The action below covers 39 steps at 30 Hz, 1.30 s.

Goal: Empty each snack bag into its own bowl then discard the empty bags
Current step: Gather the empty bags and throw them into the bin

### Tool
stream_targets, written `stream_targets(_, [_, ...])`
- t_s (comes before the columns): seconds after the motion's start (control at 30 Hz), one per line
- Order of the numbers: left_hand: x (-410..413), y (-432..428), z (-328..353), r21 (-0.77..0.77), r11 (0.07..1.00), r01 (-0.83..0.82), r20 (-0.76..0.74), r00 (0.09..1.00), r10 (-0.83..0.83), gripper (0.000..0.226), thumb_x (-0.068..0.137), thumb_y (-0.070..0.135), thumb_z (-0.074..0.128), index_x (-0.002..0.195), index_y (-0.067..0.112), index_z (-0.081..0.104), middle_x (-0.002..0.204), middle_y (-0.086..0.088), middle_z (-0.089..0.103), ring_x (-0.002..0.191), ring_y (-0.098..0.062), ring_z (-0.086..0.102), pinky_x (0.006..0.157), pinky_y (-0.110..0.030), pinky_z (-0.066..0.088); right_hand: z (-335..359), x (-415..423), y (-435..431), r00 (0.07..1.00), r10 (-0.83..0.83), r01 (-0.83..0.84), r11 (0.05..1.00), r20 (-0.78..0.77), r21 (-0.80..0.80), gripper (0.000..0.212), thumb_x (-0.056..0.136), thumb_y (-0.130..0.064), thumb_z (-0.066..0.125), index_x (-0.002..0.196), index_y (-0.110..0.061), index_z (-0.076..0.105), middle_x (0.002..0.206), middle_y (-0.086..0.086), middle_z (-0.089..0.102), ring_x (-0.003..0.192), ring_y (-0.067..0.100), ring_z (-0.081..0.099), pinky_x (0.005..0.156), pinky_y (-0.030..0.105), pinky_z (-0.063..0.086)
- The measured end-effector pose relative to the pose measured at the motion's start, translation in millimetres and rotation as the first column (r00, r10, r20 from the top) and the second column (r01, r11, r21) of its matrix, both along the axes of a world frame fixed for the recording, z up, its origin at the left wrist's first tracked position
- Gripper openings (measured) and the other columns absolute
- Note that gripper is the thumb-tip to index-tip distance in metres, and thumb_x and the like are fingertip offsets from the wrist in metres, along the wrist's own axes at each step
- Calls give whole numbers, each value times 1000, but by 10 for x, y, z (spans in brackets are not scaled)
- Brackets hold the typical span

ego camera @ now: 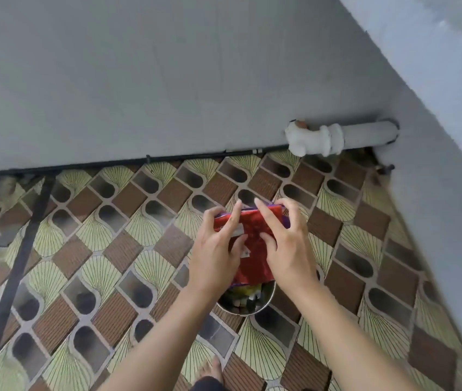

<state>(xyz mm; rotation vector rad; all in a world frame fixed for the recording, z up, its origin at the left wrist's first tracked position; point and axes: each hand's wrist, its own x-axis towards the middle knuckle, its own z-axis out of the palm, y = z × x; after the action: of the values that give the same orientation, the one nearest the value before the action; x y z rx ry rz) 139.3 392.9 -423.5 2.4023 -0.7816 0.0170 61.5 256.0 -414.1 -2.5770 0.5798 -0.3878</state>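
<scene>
A red snack bag with purple edges (pixel 255 238) hangs upright between both hands, its lower end over a round metal container (pixel 252 301) on the floor. My left hand (pixel 218 249) grips the bag's left side, fingers stretched up its back and thumb curled in. My right hand (pixel 283 244) holds the right side, fingers wrapped over the top edge. Inside the metal container I see crumpled colourful wrappers, partly hidden by the bag and my wrists.
The floor is patterned vinyl (pixel 111 263) in brown, grey and green. A grey wall (pixel 167 80) runs along the back, with a white pipe fitting (pixel 323 136) at its base. A dark pole (pixel 18 263) leans at left. My foot (pixel 210 373) shows at the bottom.
</scene>
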Motion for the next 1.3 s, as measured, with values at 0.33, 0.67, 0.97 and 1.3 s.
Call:
stream_targets(0.33, [49, 122, -1978, 145, 989, 41, -56, 998, -33, 75, 94, 24, 69, 157, 36, 31, 137, -6, 45, 114, -18, 56, 72, -31, 59, -1868, 73, 98, 994, -33, 40, 997, -100, 66, 47, 94, -16, 66, 135, -30, 49, 142, 11, 32, 120, 31, 51, 86, 37, 60])
stream_targets(0.67, [156, 410, -1215, 499, 820, 281, -308, 942, -135, 35, 99, 49, 52, 131, 40, 63, 127, 3, 59, 115, -21, 57, 90, -39, 53, -1151, -89, 74, 849, 145, -110, 989, -508, 99, 36, 100, -44, 51, 132, -29, 58, 124, -2, 61, 118, 20, 55, 98, 41, 48])
stream_targets(0.97, [594, 167, 1760, 557, 762, 331, -178, 943, -280, 42, 99, 59, 48, 131, 33, 58, 112, 5, 65, 99, -18, 67, 83, -36, 55, 1808, 230, -77, 881, 202, -62, 946, -428, 319, 44, 95, -60, 51, 134, -38, 53, 123, -7, 63, 112, 15, 59, 90, 36, 52])
stream_targets(1.3, [531, -616, 4158, -166, 919, 359, -427, 813, -395, 13, 95, 49, 63, 100, 37, 65, 88, 5, 71, 73, -11, 71, 64, -32, 61, 4035, -65, -583, 994, -107, 89, 791, -6, 605, 24, 93, -54, 60, 107, -36, 66, 96, -6, 72, 82, 7, 72, 77, 26, 54])
